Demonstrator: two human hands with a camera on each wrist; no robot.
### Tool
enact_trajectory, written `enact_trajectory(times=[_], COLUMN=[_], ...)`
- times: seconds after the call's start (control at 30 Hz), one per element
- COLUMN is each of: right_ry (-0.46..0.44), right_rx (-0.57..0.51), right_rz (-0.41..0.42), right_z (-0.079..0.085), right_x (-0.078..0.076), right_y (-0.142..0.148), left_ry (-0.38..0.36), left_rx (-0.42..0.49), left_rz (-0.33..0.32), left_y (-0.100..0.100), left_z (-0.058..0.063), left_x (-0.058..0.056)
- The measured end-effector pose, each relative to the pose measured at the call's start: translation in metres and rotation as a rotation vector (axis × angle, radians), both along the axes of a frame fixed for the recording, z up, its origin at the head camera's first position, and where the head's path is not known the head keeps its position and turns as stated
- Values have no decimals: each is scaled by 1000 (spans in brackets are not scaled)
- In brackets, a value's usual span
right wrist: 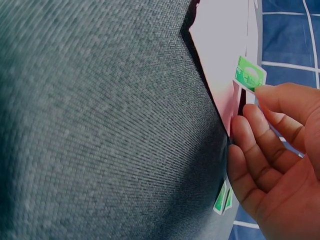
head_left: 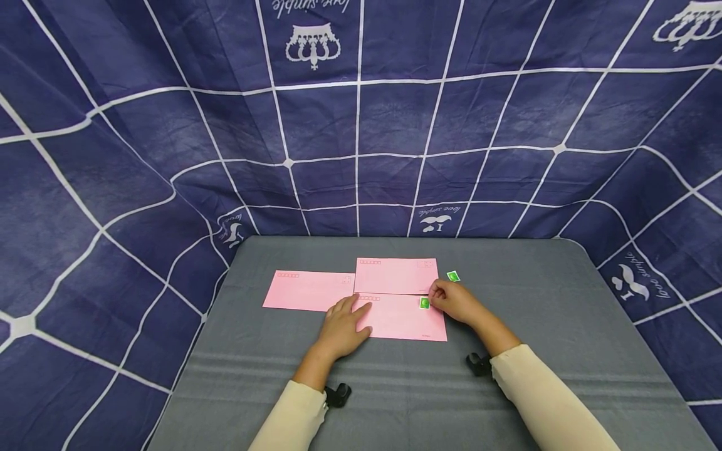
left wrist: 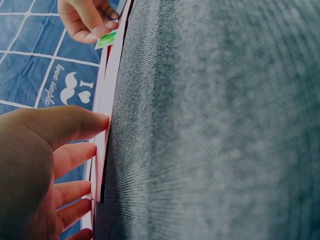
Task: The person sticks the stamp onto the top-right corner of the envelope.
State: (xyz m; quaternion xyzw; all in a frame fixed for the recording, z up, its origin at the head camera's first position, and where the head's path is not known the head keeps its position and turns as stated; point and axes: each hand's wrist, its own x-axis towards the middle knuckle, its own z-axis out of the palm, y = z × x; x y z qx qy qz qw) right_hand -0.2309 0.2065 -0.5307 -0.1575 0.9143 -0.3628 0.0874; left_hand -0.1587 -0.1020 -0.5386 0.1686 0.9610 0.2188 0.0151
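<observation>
Here's the left hand (head_left: 341,327), palm down, fingers (left wrist: 72,159) spread wide — its thumb (left wrist: 82,122) stretching out on the side facing the right hand (head_left: 455,302). And that right one sits a touch farther forward, thumb and finger pinched together, the others loosely curved — forearms (head_left: 312,369) angling inward, hands near each other but apart.

"What colour are the envelopes (head_left: 395,275) showing?"

"All three are showing pink, with a row of small outlined boxes running along each."

"And the stamp (right wrist: 250,74)?"

"It's showing bright green inside a white border."

"What's the backdrop (head_left: 395,119) displaying?"

"It's displaying navy blue, with white grid lines crossing it and white crowns, moustaches and lettering decorating it."

"The tabletop (head_left: 406,401)?"

"It's showing plain grey, while the sleeves (head_left: 553,394) are showing cream."
</observation>
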Motion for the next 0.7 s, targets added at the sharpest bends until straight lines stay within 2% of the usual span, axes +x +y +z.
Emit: enact_trajectory(times=[0.47,0.7], right_ry=[49,74], right_rx=[35,61], right_rz=[-9,-25], right_z=[-4,-6], right_x=[-2,-4], right_y=[-4,-7], left_ry=[-11,-10], left_rx=[-22,5], left_rz=[5,6], left_y=[0,0], left_z=[-2,-7], left_x=[-1,-2])
